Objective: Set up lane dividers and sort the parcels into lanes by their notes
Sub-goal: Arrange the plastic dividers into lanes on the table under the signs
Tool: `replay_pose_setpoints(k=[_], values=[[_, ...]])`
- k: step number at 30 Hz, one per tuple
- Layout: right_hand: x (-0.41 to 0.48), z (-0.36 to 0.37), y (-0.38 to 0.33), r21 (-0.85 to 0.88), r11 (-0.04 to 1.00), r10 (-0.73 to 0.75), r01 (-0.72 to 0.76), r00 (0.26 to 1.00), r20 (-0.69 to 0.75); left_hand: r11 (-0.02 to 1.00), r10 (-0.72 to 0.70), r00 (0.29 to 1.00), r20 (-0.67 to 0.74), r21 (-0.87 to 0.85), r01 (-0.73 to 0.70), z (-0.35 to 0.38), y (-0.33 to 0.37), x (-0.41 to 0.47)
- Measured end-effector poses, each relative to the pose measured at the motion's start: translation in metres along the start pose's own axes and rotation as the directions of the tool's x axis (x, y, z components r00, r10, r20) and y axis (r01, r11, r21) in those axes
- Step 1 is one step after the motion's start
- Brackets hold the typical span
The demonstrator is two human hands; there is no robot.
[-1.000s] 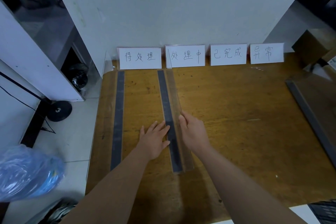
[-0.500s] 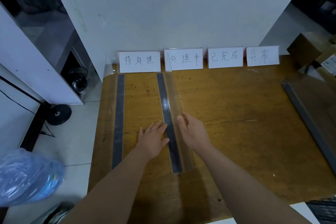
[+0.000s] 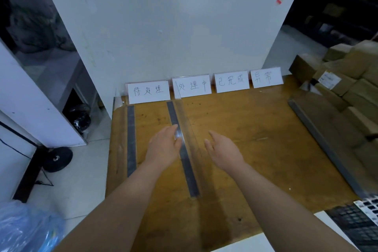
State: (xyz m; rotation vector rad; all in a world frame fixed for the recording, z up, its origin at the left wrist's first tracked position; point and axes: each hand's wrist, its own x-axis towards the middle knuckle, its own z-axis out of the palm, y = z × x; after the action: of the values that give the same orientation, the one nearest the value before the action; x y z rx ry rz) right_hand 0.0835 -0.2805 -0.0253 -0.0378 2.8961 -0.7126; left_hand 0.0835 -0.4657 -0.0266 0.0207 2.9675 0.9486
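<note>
Middle divider runs toward label cards (far end leftward).

A stretch of the divider is hidden by the left fingers. Far right of the fingers, the parcels are cut by the edge, and one label cannot be read.

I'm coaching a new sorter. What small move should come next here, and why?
Probably reach the right hand toward the spare divider lying askew at the right of the table. It and the left hand are open, holding nothing; the second divider already stands by the 处理中 card, while the gap between it and the 已完成 card has none.
</note>
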Motion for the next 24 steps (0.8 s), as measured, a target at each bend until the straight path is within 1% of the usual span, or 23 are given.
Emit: replay_pose_setpoints(k=[2,5,11,18,21,24], values=[[-0.008,-0.011,0.007,-0.054,0.999,-0.007,0.007,1.000,-0.011,1.000,0.023,0.999,-0.025,-0.010,-0.023,-0.008,0.015,-0.002],[-0.018,-0.032,0.020,-0.098,0.995,-0.006,0.003,0.999,-0.035,0.995,0.094,0.995,-0.027,0.017,-0.094,-0.014,0.041,-0.004],[-0.036,-0.089,0.073,-0.143,0.989,0.027,-0.047,0.989,-0.144,0.972,0.219,0.975,-0.023,0.092,-0.216,-0.004,0.111,0.002],[-0.044,-0.160,0.184,-0.184,0.975,0.068,-0.124,0.955,-0.288,0.953,0.290,0.957,0.007,0.085,-0.290,0.055,0.209,0.026],[-0.044,-0.189,0.246,-0.292,0.937,0.074,-0.189,0.928,-0.365,0.956,0.282,0.959,0.018,0.075,-0.282,0.095,0.259,0.035],[-0.048,-0.211,0.310,-0.411,0.878,0.111,-0.245,0.940,-0.323,0.964,0.255,0.965,0.058,0.063,-0.259,0.140,0.303,0.041]])
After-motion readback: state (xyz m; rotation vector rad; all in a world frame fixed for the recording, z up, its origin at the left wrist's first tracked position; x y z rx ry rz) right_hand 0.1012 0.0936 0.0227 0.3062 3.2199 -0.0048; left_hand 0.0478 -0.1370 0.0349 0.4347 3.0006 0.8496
